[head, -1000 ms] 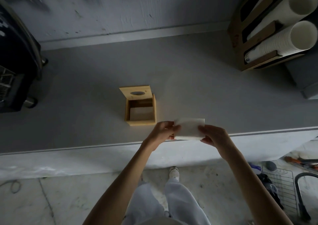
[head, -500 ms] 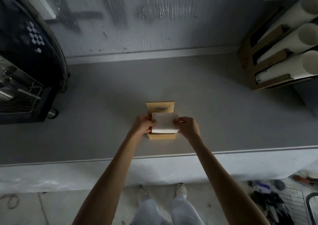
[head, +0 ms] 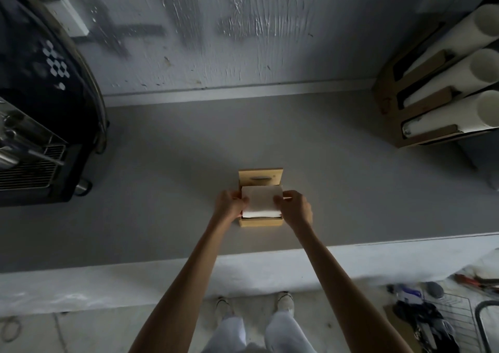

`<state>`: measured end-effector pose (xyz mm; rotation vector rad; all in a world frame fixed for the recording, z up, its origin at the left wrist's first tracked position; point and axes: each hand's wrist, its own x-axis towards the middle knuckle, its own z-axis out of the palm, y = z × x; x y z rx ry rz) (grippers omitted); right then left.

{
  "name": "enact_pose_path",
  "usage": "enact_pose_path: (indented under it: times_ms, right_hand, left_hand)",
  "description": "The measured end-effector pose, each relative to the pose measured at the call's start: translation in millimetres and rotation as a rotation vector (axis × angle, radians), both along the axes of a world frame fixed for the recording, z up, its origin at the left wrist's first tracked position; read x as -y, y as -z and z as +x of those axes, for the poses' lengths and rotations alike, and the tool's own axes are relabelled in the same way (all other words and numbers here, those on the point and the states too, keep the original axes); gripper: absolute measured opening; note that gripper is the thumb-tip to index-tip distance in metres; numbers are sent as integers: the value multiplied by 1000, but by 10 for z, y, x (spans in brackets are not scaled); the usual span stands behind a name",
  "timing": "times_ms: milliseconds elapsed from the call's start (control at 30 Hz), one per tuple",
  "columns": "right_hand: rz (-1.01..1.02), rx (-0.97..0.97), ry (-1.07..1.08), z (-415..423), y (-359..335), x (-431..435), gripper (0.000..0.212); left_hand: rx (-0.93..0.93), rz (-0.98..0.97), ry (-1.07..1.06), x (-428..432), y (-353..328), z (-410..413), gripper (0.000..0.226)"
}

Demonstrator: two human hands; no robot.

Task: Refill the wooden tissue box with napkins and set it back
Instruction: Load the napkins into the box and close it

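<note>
A small wooden tissue box (head: pixel 260 222) stands on the grey counter (head: pixel 162 190), its lid (head: pixel 260 176) with an oval slot tipped up at the far side. A white stack of napkins (head: pixel 260 201) sits in the box's open top. My left hand (head: pixel 229 204) grips the stack's left edge and my right hand (head: pixel 294 207) grips its right edge. The box's side walls are hidden behind my fingers.
A dark coffee machine (head: pixel 40 125) with a metal drip grate fills the counter's left end. A wooden rack of white paper cup stacks (head: pixel 442 93) stands at the right back. A wire basket of tools (head: pixel 442 323) is on the floor, lower right.
Both hands carried the napkin stack from near the counter's front edge forward over the box and lowered it into the open top. The camera view shifted up and left.
</note>
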<state>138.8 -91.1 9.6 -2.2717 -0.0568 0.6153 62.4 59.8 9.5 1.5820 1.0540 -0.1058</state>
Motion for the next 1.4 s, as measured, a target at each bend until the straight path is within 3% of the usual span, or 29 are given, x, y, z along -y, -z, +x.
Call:
enact_pose_path:
  times_ms: [67,200,567,733,867,1067,1267,1400]
  right_hand:
    - [-16,16,-15,-19,-1,-12,35]
    - [-39,44,-24,-46,22,-35,34]
    - [-28,82,-34,-48,81,-52,31]
    - [-66,66,-22,-81,142,-30,34]
    - [-83,-47,19,-106,260,47,51]
    - [74,-97,-1,-76,394,79,72]
    - [9,-14,-30,-21,422,1,74]
    - [-20,162,-78,-128,374,32,76]
  left_hand:
    - [-8,9,-19,-2,11,-11,3]
    - [-32,57,-56,-15,19,-15,26]
    - [21,124,-46,-5,49,-37,21]
    - [-92,116,-70,-22,135,-37,29]
    - [-139,31,-113,-50,409,-115,45]
    - [-57,-78,-140,-15,412,-89,37]
    - [-48,148,-24,58,392,2,18]
    - [-10,369,25,171,378,-72,33]
